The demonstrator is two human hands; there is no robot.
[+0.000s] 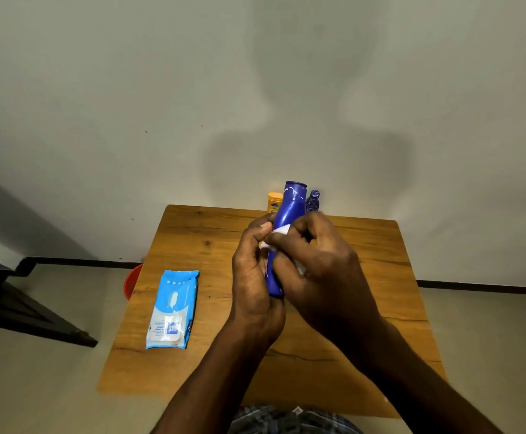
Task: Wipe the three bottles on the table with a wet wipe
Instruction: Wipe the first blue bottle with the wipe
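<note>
Both hands are together on the blue bottle (287, 211): left hand (253, 277) grips it, right hand (319, 264) presses a wet wipe (280, 230) on it. Wipes pack (173, 310) sits left of the hands.

Light: dim, warm, from behind the person.
Shadow: soft head-and-shoulders shape on wall (312, 98), 12 o'clock.
Focus: slightly soft overall.
Distortion: wide-angle bending at edges; tabletop (192, 364) splays.

bare forearms (224, 371), checked grey-blue garment (286, 421) below
</note>
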